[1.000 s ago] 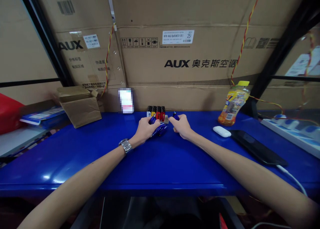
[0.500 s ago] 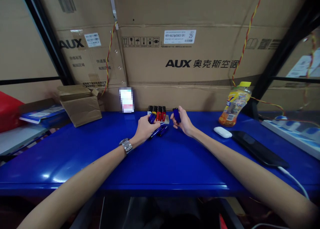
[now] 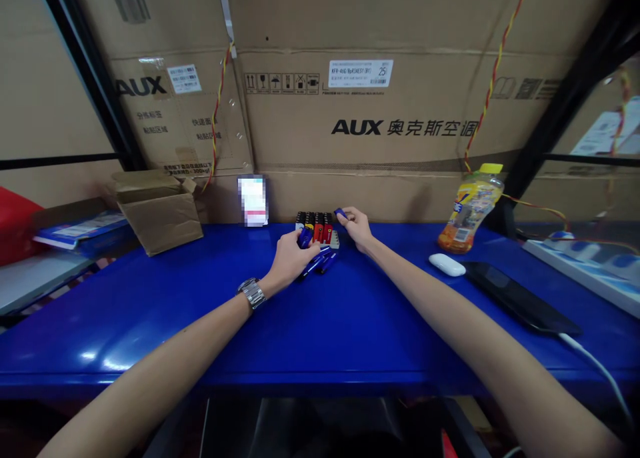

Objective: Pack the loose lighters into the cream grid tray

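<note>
My left hand [image 3: 289,259] is closed round several blue lighters [image 3: 314,263], whose ends stick out to its right over the blue table [image 3: 320,311]. My right hand [image 3: 356,227] pinches one blue lighter [image 3: 341,213] and holds it just right of a small tray of upright lighters [image 3: 316,226], black, yellow and red, standing at the table's back edge. A metal watch sits on my left wrist.
An open cardboard box [image 3: 159,210] stands back left beside blue booklets [image 3: 80,228]. To the right are a juice bottle [image 3: 469,208], a white earbud case [image 3: 447,265], a black phone [image 3: 520,298] with its cable, and a power strip [image 3: 585,261]. Large cardboard cartons [image 3: 360,111] wall the back.
My right hand lifted a blue lighter off the table and carried it back toward the tray of lighters. My left hand stayed put, still gripping its bundle.
</note>
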The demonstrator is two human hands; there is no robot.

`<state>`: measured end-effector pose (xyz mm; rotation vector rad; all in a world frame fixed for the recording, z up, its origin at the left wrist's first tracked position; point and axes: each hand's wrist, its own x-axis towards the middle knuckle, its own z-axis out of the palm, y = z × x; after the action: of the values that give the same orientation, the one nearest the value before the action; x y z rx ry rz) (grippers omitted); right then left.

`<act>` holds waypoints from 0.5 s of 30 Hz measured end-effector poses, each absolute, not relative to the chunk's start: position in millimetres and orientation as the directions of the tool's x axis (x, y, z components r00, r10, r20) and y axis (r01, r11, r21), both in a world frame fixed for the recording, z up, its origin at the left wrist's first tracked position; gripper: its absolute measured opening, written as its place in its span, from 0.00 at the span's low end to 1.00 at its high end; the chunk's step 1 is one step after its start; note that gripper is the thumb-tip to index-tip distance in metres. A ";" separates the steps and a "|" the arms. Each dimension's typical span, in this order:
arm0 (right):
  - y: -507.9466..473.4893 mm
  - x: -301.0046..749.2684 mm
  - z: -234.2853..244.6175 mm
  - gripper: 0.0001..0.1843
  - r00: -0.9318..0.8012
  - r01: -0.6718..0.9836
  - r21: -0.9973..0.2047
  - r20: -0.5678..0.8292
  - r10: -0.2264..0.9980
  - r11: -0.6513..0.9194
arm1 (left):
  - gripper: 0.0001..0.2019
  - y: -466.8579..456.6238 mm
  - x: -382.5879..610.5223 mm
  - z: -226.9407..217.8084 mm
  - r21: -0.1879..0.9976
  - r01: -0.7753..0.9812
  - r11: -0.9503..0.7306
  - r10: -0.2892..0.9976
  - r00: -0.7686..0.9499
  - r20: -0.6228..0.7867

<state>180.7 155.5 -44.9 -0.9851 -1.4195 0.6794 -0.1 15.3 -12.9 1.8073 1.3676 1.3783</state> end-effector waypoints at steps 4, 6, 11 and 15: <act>164.0 176.3 -50.7 0.18 0.059 0.115 -0.864 0.499 0.865 0.490 | 0.10 14.6 0.2 -12.6 0.826 0.416 -0.380 0.907 -0.004 0.420; 165.3 176.4 -52.8 0.17 0.042 0.108 -0.864 0.499 0.866 0.492 | 0.09 14.3 0.4 -12.5 0.828 0.409 -0.383 0.907 0.000 0.420; 163.0 180.7 -51.4 0.10 -0.005 0.327 -0.814 0.507 0.862 0.481 | 0.09 15.0 0.4 -13.3 0.833 0.397 -0.386 0.909 0.007 0.418; 158.0 188.3 -46.6 0.08 -0.066 0.384 -0.789 0.495 0.866 0.480 | 0.09 16.3 0.1 -15.1 0.828 0.399 -0.395 0.906 0.017 0.424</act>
<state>188.3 158.0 -46.6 -1.0873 -1.6628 0.5665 0.1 16.3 -15.1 1.8140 1.3296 1.3664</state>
